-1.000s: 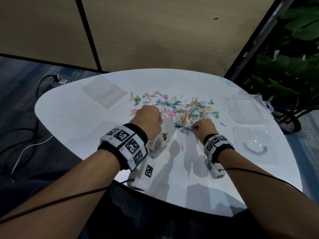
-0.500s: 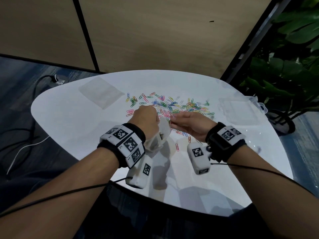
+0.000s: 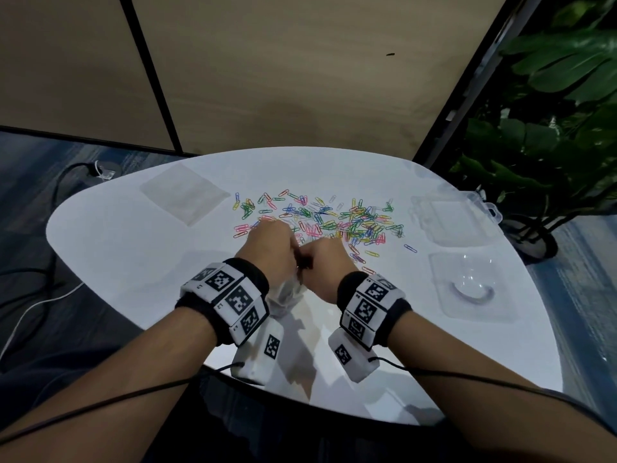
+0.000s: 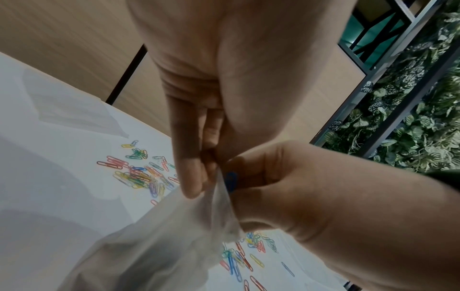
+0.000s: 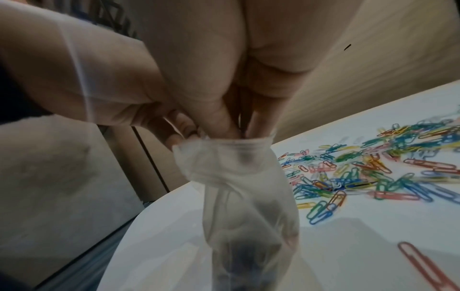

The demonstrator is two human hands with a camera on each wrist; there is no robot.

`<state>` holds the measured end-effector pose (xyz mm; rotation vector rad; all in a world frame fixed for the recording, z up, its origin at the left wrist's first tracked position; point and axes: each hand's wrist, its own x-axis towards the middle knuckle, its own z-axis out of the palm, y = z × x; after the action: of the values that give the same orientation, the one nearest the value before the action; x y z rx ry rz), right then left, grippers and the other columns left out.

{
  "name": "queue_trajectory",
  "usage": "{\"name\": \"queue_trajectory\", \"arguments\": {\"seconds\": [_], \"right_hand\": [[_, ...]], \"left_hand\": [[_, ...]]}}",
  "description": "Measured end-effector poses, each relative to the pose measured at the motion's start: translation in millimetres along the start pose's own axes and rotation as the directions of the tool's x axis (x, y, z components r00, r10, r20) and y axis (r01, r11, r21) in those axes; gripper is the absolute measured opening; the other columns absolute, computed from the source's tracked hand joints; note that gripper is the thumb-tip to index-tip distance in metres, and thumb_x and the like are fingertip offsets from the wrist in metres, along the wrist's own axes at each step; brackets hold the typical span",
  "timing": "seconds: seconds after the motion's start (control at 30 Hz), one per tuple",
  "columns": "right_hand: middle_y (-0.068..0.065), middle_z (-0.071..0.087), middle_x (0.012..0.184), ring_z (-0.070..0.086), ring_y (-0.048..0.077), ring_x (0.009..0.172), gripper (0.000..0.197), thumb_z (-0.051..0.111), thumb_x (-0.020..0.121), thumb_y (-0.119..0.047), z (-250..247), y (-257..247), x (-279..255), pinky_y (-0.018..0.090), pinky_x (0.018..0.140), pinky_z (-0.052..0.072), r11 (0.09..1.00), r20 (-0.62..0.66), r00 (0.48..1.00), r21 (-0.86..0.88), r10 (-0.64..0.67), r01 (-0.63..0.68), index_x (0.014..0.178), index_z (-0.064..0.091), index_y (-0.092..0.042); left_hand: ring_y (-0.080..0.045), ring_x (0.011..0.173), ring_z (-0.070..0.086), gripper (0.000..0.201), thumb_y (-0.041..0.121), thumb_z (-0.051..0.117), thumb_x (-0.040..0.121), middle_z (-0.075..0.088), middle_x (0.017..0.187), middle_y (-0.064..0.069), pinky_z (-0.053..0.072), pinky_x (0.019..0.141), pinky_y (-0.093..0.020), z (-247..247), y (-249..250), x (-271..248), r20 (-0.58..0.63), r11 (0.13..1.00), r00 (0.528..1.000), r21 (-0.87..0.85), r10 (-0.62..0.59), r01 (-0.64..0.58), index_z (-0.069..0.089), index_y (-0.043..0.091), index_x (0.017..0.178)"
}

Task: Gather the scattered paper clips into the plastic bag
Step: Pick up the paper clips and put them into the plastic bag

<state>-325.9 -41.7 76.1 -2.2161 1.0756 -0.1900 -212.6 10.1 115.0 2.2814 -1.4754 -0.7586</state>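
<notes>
Several coloured paper clips [image 3: 334, 218] lie scattered across the far middle of the white table [image 3: 133, 248]. My left hand [image 3: 272, 248] grips the mouth of a crumpled clear plastic bag [image 3: 285, 294], which hangs down to the table. In the left wrist view, its fingers [image 4: 191, 173] pinch the bag [image 4: 161, 236] at the rim. My right hand [image 3: 322, 265] meets it there, pinching a blue paper clip [image 4: 231, 181]. In the right wrist view, the right thumb and fingertips [image 5: 224, 122] reach into the bag's mouth [image 5: 239, 149]. Dark clips show dimly at the bag's bottom [image 5: 248, 261].
A flat clear bag [image 3: 185, 193] lies at the far left of the table. A clear plastic box [image 3: 447, 218] and a clear tray [image 3: 470, 285] sit at the right. A leafy plant [image 3: 551, 128] stands beyond the right edge. Cables [image 3: 40, 302] run on the floor at left.
My right hand has come back from the pile of clips to the bag's mouth, carrying a clip. My left hand has kept hold of the bag in much the same place.
</notes>
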Motion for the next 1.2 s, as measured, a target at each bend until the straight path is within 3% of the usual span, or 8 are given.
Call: {"name": "queue_trajectory", "arguments": {"seconds": [0.13, 0.27, 0.43, 0.57, 0.63, 0.8, 0.97, 1.2], "right_hand": [[0.015, 0.072, 0.082, 0.065, 0.03, 0.083, 0.022, 0.055, 0.082, -0.001, -7.2, -2.3, 2.6, 0.03, 0.08, 0.053, 0.992, 0.068, 0.997, -0.115, -0.04, 0.048, 0.089, 0.076, -0.004], [-0.003, 0.075, 0.091, 0.071, 0.016, 0.083, 0.029, 0.059, 0.081, -0.002, -16.8, 0.5, 1.0, 0.028, 0.082, 0.056, 0.998, 0.19, 0.98, -0.023, -0.053, 0.058, 0.102, 0.076, -0.014], [0.004, 0.074, 0.09, 0.073, 0.023, 0.074, 0.022, 0.069, 0.084, -0.003, -53.7, 37.7, 8.5, 0.033, 0.064, 0.062, 0.951, -0.026, 0.991, 0.284, 0.133, -0.12, 0.103, 0.074, -0.013], [0.01, 0.056, 0.137, 0.065, 0.027, 0.109, 0.1, 0.089, 0.063, -0.039, -58.6, 112.4, 7.1, 0.042, 0.094, 0.055, 0.814, 0.114, 0.819, -0.253, 0.562, -0.523, 0.145, 0.038, -0.015], [0.012, 0.049, 0.14, 0.065, 0.025, 0.108, 0.119, 0.093, 0.052, -0.044, -43.5, 133.4, -0.7, 0.039, 0.089, 0.057, 0.76, 0.157, 0.758, -0.31, 0.633, -0.571, 0.147, 0.031, -0.008], [0.012, 0.039, 0.14, 0.047, 0.027, 0.126, 0.119, 0.09, 0.052, -0.052, -3.3, 131.3, 4.9, 0.035, 0.104, 0.042, 0.824, 0.027, 0.859, -0.3, 0.511, -0.48, 0.147, 0.03, -0.01], [0.012, 0.039, 0.142, 0.048, 0.029, 0.126, 0.112, 0.087, 0.056, -0.052, 21.3, 117.8, 37.0, 0.038, 0.104, 0.046, 0.88, -0.014, 0.9, -0.204, 0.435, -0.428, 0.147, 0.035, -0.011], [0.011, 0.032, 0.148, 0.048, 0.031, 0.126, 0.067, 0.071, 0.083, -0.036, 35.9, 104.6, 64.0, 0.037, 0.106, 0.043, 0.937, -0.102, 0.96, -0.211, 0.261, -0.277, 0.143, 0.044, -0.022]], "left_hand": [[-0.024, 0.077, 0.072, 0.025, 0.004, 0.057, 0.088, 0.07, 0.073, -0.007, 0.06, 0.082, -0.036, -1.5, -1.5, -0.2, -0.009, 1.0, 1.0, -0.023, -0.001, 0.001, 0.079, 0.014, 0.088], [-0.023, 0.073, 0.07, 0.023, 0.005, 0.058, 0.091, 0.074, 0.087, -0.007, 0.06, 0.082, -0.035, -2.3, -6.0, -0.1, -0.023, 0.999, 1.0, -0.045, -0.004, 0.003, 0.078, 0.014, 0.094], [-0.022, 0.071, 0.064, 0.022, 0.002, 0.056, 0.091, 0.073, 0.093, -0.008, 0.06, 0.081, -0.035, -6.0, -17.7, 4.5, -0.035, 0.995, 0.999, -0.094, -0.035, 0.032, 0.075, 0.012, 0.096], [-0.023, 0.074, 0.063, 0.021, 0.003, 0.054, 0.091, 0.071, 0.097, -0.008, 0.06, 0.08, -0.033, -10.7, -24.8, 4.0, -0.023, 0.996, 0.998, -0.078, -0.054, 0.052, 0.072, 0.014, 0.093], [-0.026, 0.081, 0.067, 0.02, 0.004, 0.055, 0.091, 0.071, 0.098, -0.009, 0.06, 0.081, -0.034, -13.7, -27.3, 2.8, -0.015, 0.996, 0.998, -0.068, -0.059, 0.058, 0.072, 0.014, 0.094], [-0.03, 0.092, 0.071, 0.02, 0.006, 0.056, 0.092, 0.071, 0.101, -0.011, 0.058, 0.085, -0.034, -20.1, -35.6, 0.7, -0.012, 0.996, 0.997, -0.041, -0.077, 0.077, 0.072, 0.012, 0.102], [-0.03, 0.087, 0.072, 0.02, 0.005, 0.056, 0.091, 0.072, 0.095, -0.013, 0.06, 0.082, -0.036, -20.5, -42.7, -0.3, -0.007, 0.996, 0.996, -0.011, -0.09, 0.09, 0.073, 0.01, 0.102], [-0.029, 0.087, 0.071, 0.021, 0.005, 0.056, 0.092, 0.071, 0.098, -0.012, 0.06, 0.079, -0.034, -23.0, -47.4, 2.7, -0.003, 0.995, 0.996, -0.018, -0.093, 0.093, 0.073, 0.011, 0.103]]}}
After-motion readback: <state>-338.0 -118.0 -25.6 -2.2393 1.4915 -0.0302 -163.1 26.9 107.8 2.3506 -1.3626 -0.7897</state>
